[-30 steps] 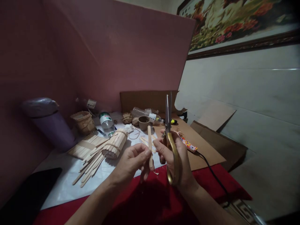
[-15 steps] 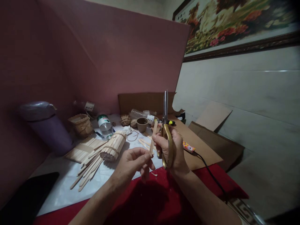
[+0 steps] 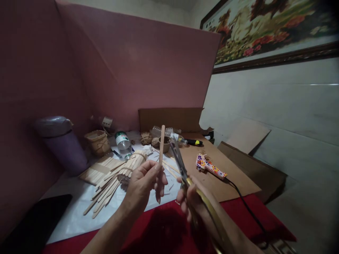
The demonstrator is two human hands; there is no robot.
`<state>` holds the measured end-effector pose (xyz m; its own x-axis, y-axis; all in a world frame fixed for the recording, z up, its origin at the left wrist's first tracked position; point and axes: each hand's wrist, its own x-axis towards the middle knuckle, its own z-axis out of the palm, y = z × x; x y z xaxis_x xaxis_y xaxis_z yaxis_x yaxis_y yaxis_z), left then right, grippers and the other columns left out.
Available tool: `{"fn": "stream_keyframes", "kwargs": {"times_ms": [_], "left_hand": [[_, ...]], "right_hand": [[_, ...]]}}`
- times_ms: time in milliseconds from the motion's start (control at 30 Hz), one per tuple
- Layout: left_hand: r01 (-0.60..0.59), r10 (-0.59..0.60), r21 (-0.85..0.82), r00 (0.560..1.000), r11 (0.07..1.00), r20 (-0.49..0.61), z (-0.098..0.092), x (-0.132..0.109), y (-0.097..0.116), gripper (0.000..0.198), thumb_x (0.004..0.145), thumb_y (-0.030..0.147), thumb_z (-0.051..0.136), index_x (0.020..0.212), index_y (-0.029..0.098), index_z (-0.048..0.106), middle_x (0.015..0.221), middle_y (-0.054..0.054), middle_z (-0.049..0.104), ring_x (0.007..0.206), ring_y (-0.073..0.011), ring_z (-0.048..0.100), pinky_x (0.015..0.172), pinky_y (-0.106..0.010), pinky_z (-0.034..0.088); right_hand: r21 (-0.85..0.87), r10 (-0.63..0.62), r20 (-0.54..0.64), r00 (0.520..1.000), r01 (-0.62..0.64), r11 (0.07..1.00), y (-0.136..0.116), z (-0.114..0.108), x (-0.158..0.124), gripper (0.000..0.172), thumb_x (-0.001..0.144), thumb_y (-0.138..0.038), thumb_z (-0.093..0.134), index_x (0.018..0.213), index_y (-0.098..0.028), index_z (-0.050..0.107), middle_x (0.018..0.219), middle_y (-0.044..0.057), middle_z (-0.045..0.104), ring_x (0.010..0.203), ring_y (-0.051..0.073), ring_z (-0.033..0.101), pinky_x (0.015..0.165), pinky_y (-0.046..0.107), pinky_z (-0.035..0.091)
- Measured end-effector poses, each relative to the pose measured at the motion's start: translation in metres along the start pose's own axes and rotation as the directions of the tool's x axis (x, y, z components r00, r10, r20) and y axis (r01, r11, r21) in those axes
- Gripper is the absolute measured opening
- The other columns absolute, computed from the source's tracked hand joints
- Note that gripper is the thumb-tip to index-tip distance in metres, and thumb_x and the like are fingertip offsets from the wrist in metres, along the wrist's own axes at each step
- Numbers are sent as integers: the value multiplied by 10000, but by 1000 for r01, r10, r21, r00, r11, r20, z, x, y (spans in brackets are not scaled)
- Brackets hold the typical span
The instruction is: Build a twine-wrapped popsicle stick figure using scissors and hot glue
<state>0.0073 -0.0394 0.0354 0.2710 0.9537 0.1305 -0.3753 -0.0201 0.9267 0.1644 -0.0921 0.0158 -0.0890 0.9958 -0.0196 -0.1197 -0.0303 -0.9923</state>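
My left hand (image 3: pixel 145 181) pinches a flat wooden craft stick (image 3: pixel 162 143) near its lower end, holding it upright. In my right hand (image 3: pixel 197 201) is a pair of scissors (image 3: pixel 181 162) with gold handles; the blades point up and slightly left, a little apart, close to the stick but not touching it. Behind my left hand lies a bundle (image 3: pixel 136 160) of craft sticks tied around a clear cylinder. Several loose craft sticks (image 3: pixel 106 194) fan out beside it on the white sheet (image 3: pixel 71 215).
A floral hot glue gun (image 3: pixel 210 166) with a black cord rests on brown cardboard (image 3: pixel 238 183). Farther back stand a small pot (image 3: pixel 165 145), a water bottle (image 3: pixel 123 144), a wooden basket (image 3: pixel 97 143) and a twine ball (image 3: pixel 146 138). A purple tumbler (image 3: pixel 63 148) is at the left.
My right hand has let go of the stick and moved lower with the scissors, whose blades now part and tilt left. My left hand now holds the stick upright alone.
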Motion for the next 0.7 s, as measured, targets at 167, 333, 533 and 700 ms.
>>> {"fn": "stream_keyframes", "kwargs": {"times_ms": [167, 333, 533, 700], "left_hand": [[5, -4, 29, 1000, 1000, -9, 0, 0, -1, 245, 844, 365, 583, 732, 158, 516, 578, 4, 621, 350, -78, 493, 285, -164, 369], [3, -2, 62, 1000, 998, -12, -1, 1, -4, 263, 863, 373, 560, 723, 154, 520, 564, 11, 612, 343, -68, 480, 290, -159, 373], [-12, 14, 89, 1000, 996, -15, -3, 1, -7, 276, 864, 385, 559, 716, 155, 520, 569, 15, 606, 339, -63, 480, 286, -155, 364], [-14, 17, 115, 1000, 993, -26, -4, 2, -7, 292, 850, 389, 578, 689, 155, 512, 568, 22, 596, 338, -67, 490, 287, -160, 367]], "right_hand": [[-95, 48, 101, 994, -39, 995, 16, 3, 3, 782, 601, -839, 531, 1027, -186, 481, 619, -55, 507, 356, 28, 333, 317, 147, 281], [-164, -5, 181, 984, 35, 986, 5, 9, 6, 780, 620, -862, 469, 986, -174, 466, 618, -65, 440, 409, 34, 328, 358, 157, 312], [-167, 3, 223, 975, 35, 985, 4, 8, 4, 761, 643, -848, 467, 1001, -177, 451, 619, -66, 431, 427, 40, 317, 375, 165, 316], [-115, -9, 263, 965, 41, 993, 16, 5, 7, 704, 692, -807, 479, 1026, -189, 439, 542, -99, 380, 372, 38, 283, 336, 162, 266]]}}
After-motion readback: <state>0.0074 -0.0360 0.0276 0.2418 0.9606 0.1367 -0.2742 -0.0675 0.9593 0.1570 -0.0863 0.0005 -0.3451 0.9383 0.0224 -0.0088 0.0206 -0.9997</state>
